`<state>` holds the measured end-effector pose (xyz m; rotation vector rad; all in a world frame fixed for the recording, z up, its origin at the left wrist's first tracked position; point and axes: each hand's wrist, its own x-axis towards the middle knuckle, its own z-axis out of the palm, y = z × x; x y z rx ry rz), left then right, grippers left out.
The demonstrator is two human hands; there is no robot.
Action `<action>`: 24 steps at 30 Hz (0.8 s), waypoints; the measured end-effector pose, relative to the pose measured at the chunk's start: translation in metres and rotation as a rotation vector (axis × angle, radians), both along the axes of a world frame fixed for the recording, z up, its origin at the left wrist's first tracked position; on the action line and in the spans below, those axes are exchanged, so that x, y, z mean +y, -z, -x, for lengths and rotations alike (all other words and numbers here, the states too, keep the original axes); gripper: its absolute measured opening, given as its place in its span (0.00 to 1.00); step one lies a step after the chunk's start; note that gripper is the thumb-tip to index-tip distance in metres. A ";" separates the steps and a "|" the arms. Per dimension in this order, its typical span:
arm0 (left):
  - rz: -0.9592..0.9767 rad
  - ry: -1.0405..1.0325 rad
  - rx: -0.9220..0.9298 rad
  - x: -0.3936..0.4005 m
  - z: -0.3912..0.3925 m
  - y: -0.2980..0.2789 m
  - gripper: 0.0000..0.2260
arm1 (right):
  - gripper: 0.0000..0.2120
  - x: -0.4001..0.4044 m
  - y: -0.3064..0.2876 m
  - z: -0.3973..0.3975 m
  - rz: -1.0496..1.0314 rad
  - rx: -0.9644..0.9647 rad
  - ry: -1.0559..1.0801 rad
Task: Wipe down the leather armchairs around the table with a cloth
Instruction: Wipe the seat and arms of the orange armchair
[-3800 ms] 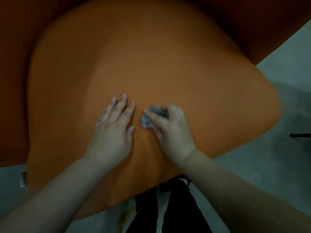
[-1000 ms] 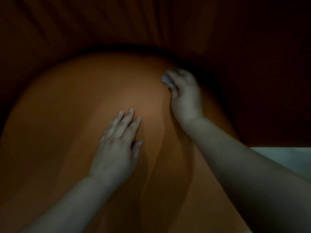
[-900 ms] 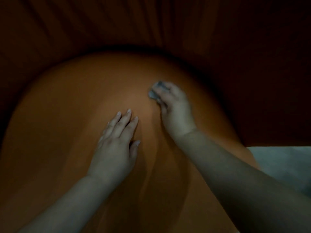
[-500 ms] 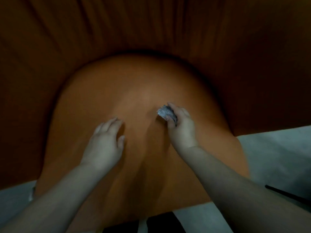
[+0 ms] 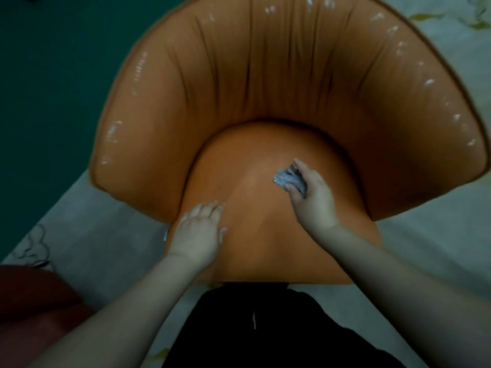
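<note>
Presently: cloth (image 5: 288,179), bunched, pinched in curled fingers (image 5: 293,187) of right hand (image 5: 313,197), right of seat cushion (image 5: 255,208) centre; left hand (image 5: 198,232) flat, empty, at left edge.

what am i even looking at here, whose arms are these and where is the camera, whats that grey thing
There is no machine here: these are a person's two bare arms. The camera sits on the person's head and looks forward and down, so you see what they see, with their dark clothing at the bottom edge.

The big orange shape is a leather armchair seen from above: the curved, pleated backrest wraps around the rounded seat cushion.

The grey thing is a crumpled cloth. The right hand pinches it between thumb and fingers and holds it against the seat to wipe it. The left hand lies flat on the left side of the seat, fingers straight, holding nothing.

Around the chair is a pale floor.
</note>
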<state>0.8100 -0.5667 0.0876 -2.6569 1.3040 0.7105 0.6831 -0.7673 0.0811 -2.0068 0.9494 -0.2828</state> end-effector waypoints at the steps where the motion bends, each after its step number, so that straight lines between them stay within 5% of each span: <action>1: 0.002 -0.005 -0.029 0.008 -0.001 -0.007 0.26 | 0.25 0.005 -0.010 -0.003 0.006 -0.004 0.002; 12: 0.164 -0.100 -0.099 0.106 -0.063 -0.064 0.24 | 0.24 0.091 -0.056 -0.055 0.038 -0.020 0.075; 24: 0.347 0.007 0.070 0.176 -0.165 -0.099 0.24 | 0.19 0.214 -0.085 -0.139 0.024 -0.142 0.428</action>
